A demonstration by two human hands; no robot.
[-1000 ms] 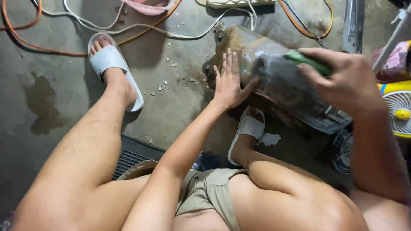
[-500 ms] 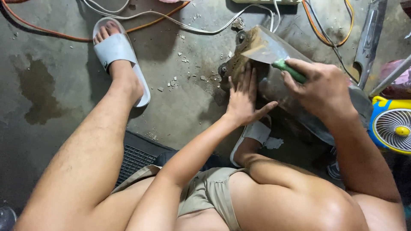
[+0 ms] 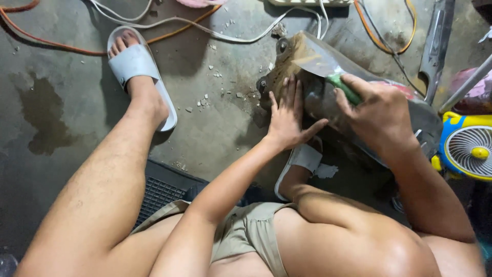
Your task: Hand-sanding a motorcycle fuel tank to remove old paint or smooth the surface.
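The grimy metal housing [image 3: 353,110] lies on the concrete floor [image 3: 215,118] between the person's feet, its long axis running from upper left to lower right. The left hand [image 3: 288,117] lies flat with fingers spread on its near-left end. The right hand [image 3: 382,110] is closed around a green-handled scraper [image 3: 328,69], whose blade appears to rest on the housing's upper face, just beyond the left fingertips.

Fan [image 3: 469,149] right of engine part [image 3: 307,77]; cables [image 3: 169,23] behind.

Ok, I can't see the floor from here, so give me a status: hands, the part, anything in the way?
Left hand flat on metal part. Right hand grips green-handled scraper, blade on part. Cables and debris lie beside it.
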